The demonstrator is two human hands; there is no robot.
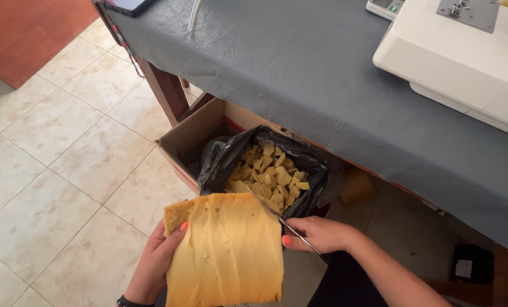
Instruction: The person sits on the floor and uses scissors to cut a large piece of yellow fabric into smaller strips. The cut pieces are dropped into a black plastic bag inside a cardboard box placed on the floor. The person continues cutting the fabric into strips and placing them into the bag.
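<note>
The left hand [154,258] is closed on the left edge of a yellow foam slab [225,250], thumb laid over its top face. The slab is held low in front of the person, its long axis running from the body toward the black bag [220,162], and its far end sits just before the bag's mouth. The right hand [319,234] is wrapped around a pair of scissors [281,220] (the handles are hidden in the palm); the thin metal blades point up and left across the slab's far right corner, toward the bag. The bag holds cut foam pieces [271,173] and stands in a cardboard box [191,133] on the tiled floor [55,153], partly under the grey-covered counter [299,74]. A white sewing machine [464,57] rests on it.
</note>
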